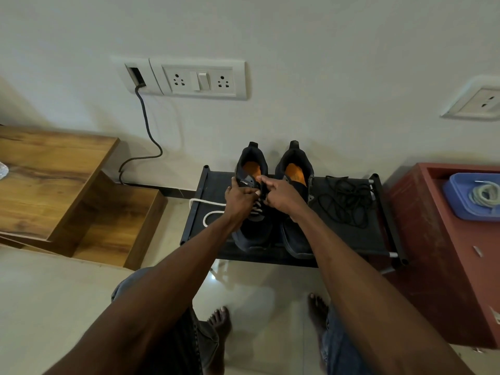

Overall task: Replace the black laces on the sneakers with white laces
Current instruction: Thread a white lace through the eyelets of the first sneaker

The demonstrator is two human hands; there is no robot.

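- Bare forearms fill the lower part of the head view, reaching forward; below them are denim-clad knees and two bare feet (220, 320) on a pale glossy floor.
- Left hand (239, 197) has its fingers curled in a pinch over the upper eyelets of the left sneaker (251, 201); it appears to hold the white lace (208, 209) there, though the exact contact is hidden by the knuckles.
- Right hand (281, 196) sits just beside the left fingers, thumb and fingertips curled and pinching at the same eyelet area; what exactly lies between these fingertips cannot be told.
- White lace runs out from under the left fingers, away from the right hand, and loops across the black rack's (351, 239) fabric top to its edge; white crossings show on the sneaker just below both sets of fingers, toward the toe.
- Beyond the fingertips, the left sneaker's orange insole shows in its opening; the heel rests close to the wall.
- Right sneaker (295, 201) stands touching or just beside the left one, directly under the right wrist, with no lace visible on it.
- Outside the right hand, apart from the fingers, a loose tangle of black laces (346, 201) lies on the rack top.
- Farther out on that side stands a red cabinet (433, 253) holding a blue tray (460, 209) with a coiled pale lace (484, 194) in it.
- Well outside the left hand is a wooden shelf unit (54, 180); above the fingers on the wall are a socket panel (200, 79) and a dark cable (143, 131) hanging from it.
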